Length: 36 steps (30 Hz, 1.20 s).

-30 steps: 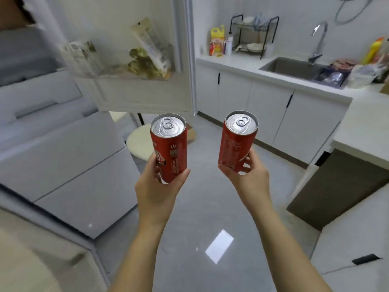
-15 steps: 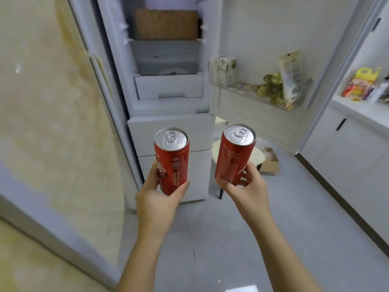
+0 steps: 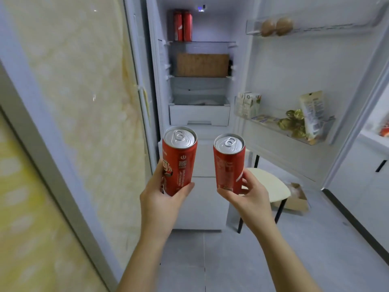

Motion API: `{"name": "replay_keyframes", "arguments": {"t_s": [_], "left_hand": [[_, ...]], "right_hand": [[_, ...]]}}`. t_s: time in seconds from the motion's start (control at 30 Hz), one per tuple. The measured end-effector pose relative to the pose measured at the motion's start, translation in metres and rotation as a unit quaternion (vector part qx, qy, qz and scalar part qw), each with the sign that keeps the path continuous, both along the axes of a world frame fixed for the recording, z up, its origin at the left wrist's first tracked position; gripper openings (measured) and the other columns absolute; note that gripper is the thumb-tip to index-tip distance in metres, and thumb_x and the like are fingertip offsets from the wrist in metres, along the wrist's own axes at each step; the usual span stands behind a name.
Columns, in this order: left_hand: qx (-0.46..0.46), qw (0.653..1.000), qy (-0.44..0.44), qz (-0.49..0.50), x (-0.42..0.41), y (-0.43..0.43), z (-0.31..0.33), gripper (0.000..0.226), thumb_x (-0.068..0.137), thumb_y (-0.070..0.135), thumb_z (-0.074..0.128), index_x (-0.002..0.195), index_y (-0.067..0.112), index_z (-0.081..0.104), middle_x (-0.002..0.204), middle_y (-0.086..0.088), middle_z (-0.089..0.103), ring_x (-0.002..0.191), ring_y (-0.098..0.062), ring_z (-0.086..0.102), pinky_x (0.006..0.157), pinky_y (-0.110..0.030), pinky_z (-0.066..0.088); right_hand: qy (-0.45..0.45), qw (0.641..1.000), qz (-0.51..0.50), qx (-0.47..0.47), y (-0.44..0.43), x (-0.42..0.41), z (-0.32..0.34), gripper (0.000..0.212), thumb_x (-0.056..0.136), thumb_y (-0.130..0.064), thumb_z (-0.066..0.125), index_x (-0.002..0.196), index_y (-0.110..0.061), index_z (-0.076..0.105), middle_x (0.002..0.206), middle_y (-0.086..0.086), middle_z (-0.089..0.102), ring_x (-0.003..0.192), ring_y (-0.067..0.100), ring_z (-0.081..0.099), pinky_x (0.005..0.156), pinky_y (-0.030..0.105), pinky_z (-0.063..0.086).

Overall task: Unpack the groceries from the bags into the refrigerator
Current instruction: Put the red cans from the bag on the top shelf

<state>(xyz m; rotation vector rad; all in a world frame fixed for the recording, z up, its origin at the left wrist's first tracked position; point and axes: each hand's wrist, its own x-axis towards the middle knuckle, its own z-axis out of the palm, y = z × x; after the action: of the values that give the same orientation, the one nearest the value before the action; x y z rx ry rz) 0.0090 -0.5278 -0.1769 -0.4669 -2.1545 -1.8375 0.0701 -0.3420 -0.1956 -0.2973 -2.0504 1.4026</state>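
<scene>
- The left hand (image 3: 160, 199) is wrapping fingers and thumb round the lower half of the left can (image 3: 179, 161), holding it upright in front of the refrigerator (image 3: 202, 205), below its open compartment.
- The right hand (image 3: 250, 194) is gripping the right can (image 3: 229, 163) near its base between thumb and fingertips, also upright, beside the first can and not touching it.
- Upright carriage is probably keeping each can ready to stand on a shelf; two stored cans (image 3: 182, 25) are standing on the refrigerator's top shelf.
- Both held cans are showing red printed bodies, silver lids and unopened pull tabs.
</scene>
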Motion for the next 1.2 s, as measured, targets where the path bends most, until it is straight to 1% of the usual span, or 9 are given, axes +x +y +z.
{"name": "replay_keyframes", "arguments": {"t_s": [0.1,0.17,0.27,0.33,0.47,0.6,0.67,0.97,1.2], "left_hand": [[0.009,0.999,0.046,-0.015,-0.009,-0.004,0.02,0.076,0.068,0.03,0.085,0.137,0.03,0.052,0.112,0.008,0.069,0.099,-0.004,0.063,0.082,-0.006,0.046],[0.009,0.997,0.079,-0.024,-0.013,-0.007,0.038,0.08,0.064,0.044,0.08,0.137,0.029,0.051,0.113,0.006,0.068,0.099,-0.007,0.063,0.078,-0.003,0.043],[0.004,0.992,0.122,-0.036,-0.015,-0.014,0.069,0.082,0.061,0.054,0.073,0.136,0.029,0.051,0.11,0.01,0.068,0.094,-0.004,0.062,0.075,0.0,0.041],[0.01,0.989,0.141,-0.037,-0.015,-0.02,0.087,0.078,0.064,0.049,0.077,0.135,0.031,0.051,0.107,0.014,0.068,0.091,0.002,0.062,0.073,0.001,0.041],[0.058,0.984,0.166,-0.036,-0.013,-0.031,0.12,0.077,0.059,0.044,0.082,0.126,0.033,0.046,0.098,0.014,0.069,0.082,0.001,0.066,0.07,-0.007,0.048],[0.084,0.978,0.189,-0.04,-0.017,-0.041,0.148,0.073,0.065,0.04,0.084,0.127,0.036,0.045,0.093,0.012,0.071,0.08,-0.004,0.069,0.074,-0.022,0.054],[0.088,0.975,0.199,-0.038,-0.02,-0.047,0.16,0.07,0.07,0.035,0.084,0.129,0.035,0.046,0.093,0.012,0.071,0.079,-0.004,0.069,0.073,-0.019,0.054],[0.087,0.97,0.226,-0.025,-0.041,-0.057,0.193,0.066,0.076,0.041,0.078,0.134,0.032,0.048,0.106,0.012,0.069,0.083,-0.004,0.069,0.073,-0.016,0.056],[0.08,0.969,0.233,-0.022,-0.065,-0.052,0.2,0.067,0.077,0.044,0.077,0.136,0.032,0.048,0.107,0.01,0.069,0.084,-0.006,0.069,0.076,-0.017,0.056]], "right_hand": [[0.035,0.999,0.02,0.013,-0.01,-0.009,0.026,0.058,0.072,-0.021,0.085,0.124,-0.032,0.061,0.099,-0.018,0.07,0.095,0.004,0.063,0.076,0.019,0.052],[0.066,0.997,0.03,0.016,-0.017,-0.012,0.047,0.063,0.071,-0.021,0.086,0.126,-0.034,0.058,0.102,-0.015,0.07,0.096,0.006,0.065,0.078,0.022,0.053],[0.107,0.993,0.045,0.025,-0.028,-0.013,0.078,0.062,0.071,-0.019,0.086,0.125,-0.034,0.058,0.099,-0.007,0.071,0.093,0.012,0.066,0.079,0.026,0.054],[0.13,0.99,0.052,0.03,-0.034,-0.012,0.096,0.055,0.072,-0.017,0.084,0.12,-0.032,0.061,0.096,-0.006,0.072,0.09,0.015,0.068,0.078,0.03,0.055],[0.176,0.983,0.045,0.038,-0.044,-0.01,0.13,0.054,0.074,-0.015,0.083,0.122,-0.031,0.063,0.093,-0.005,0.072,0.083,0.012,0.07,0.073,0.025,0.054],[0.215,0.974,0.022,0.069,-0.05,-0.007,0.16,0.053,0.073,-0.023,0.084,0.12,-0.036,0.064,0.093,-0.008,0.072,0.086,0.014,0.07,0.082,0.037,0.057],[0.226,0.971,0.015,0.082,-0.053,-0.007,0.173,0.05,0.074,-0.025,0.084,0.118,-0.037,0.065,0.091,-0.008,0.072,0.086,0.015,0.07,0.084,0.042,0.058],[0.244,0.964,-0.006,0.103,-0.061,-0.02,0.202,0.048,0.076,-0.029,0.082,0.12,-0.035,0.064,0.091,-0.01,0.072,0.085,0.011,0.07,0.084,0.04,0.058],[0.249,0.963,-0.013,0.107,-0.055,-0.04,0.213,0.042,0.077,-0.029,0.082,0.115,-0.035,0.066,0.088,-0.011,0.071,0.084,0.006,0.069,0.076,0.024,0.057]]}}
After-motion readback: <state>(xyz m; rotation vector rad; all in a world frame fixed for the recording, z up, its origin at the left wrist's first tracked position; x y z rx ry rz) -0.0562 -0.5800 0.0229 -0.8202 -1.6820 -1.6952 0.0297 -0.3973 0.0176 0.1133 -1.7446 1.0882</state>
